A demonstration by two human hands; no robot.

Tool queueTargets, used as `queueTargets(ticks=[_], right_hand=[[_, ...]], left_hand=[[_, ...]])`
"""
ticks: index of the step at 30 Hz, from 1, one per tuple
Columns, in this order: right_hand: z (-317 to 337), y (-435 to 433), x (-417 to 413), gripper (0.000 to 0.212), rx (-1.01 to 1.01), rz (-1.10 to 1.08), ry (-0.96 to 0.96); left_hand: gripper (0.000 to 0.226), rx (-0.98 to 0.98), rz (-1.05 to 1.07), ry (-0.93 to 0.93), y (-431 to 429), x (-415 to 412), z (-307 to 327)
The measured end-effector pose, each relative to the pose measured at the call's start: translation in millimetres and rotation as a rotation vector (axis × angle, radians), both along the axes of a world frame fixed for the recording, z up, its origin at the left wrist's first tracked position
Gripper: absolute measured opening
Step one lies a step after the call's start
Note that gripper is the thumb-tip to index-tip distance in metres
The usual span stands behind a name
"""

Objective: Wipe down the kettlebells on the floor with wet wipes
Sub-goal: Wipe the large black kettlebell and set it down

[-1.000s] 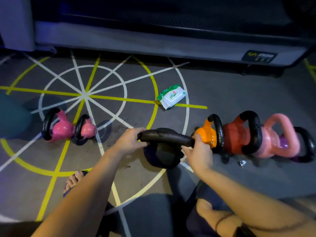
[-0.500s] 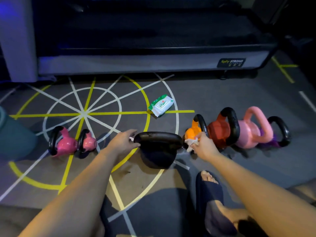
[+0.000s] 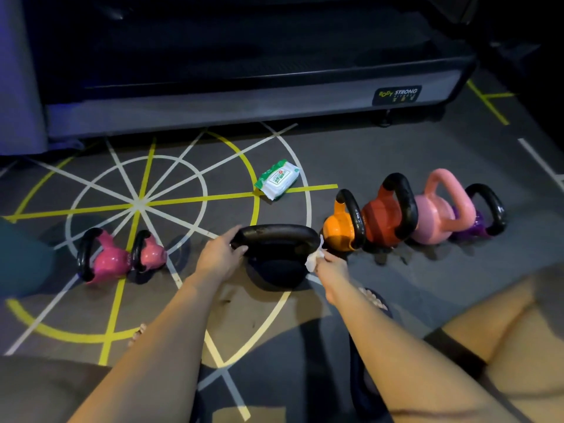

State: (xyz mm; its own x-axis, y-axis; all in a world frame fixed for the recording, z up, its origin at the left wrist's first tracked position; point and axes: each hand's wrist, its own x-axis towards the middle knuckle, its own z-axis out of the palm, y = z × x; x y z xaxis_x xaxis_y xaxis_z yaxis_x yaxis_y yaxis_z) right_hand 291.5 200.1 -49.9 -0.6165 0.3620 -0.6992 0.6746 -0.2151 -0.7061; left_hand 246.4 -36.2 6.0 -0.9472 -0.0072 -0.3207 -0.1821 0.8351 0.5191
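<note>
A large black kettlebell (image 3: 276, 257) stands on the floor in the middle. My left hand (image 3: 221, 254) grips the left end of its handle. My right hand (image 3: 331, 264) pinches a white wet wipe (image 3: 314, 259) against the handle's right side. To the right stand an orange kettlebell (image 3: 337, 232), a red one (image 3: 383, 221), a pale pink one (image 3: 435, 219) and a purple one (image 3: 479, 222) in a row. Two pink kettlebells (image 3: 111, 261) sit at the left. A pack of wet wipes (image 3: 277, 182) lies behind the black kettlebell.
A treadmill base (image 3: 244, 108) runs along the back. The grey floor carries white and yellow lines (image 3: 140, 203). A dark teal object (image 3: 21, 257) sits at the far left. My feet in sandals and my bare knee (image 3: 503, 328) are at the bottom.
My right hand slid off the handle's right end and down its side, and the wipe now shows in its fingers. The view pulled back and up. My left hand kept its grip.
</note>
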Motion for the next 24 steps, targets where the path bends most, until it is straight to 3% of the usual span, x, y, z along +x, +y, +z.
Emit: queueTargets(ticks=[5,10,20,24], right_hand=[[-21.5,-7.4,-8.7,0.036,-0.123,-0.074,-0.053],[-4.7,-6.3,-10.9,0.023,-0.174,-0.214,0.121],[-0.1,0.8,2.6,0.023,0.052,-0.177,0.263],[-1.4,3.3,4.0,0.037,0.192,0.091,0.313]], left_hand=[[0.05,0.036,0.027,0.0,-2.8,0.7,-4.7],[0.049,0.051,0.073,0.009,2.6,2.8,-8.6],[0.057,0.14,0.151,-0.023,4.9,14.6,-8.1],[0.057,0.118,0.151,-0.024,6.1,14.0,-5.4]])
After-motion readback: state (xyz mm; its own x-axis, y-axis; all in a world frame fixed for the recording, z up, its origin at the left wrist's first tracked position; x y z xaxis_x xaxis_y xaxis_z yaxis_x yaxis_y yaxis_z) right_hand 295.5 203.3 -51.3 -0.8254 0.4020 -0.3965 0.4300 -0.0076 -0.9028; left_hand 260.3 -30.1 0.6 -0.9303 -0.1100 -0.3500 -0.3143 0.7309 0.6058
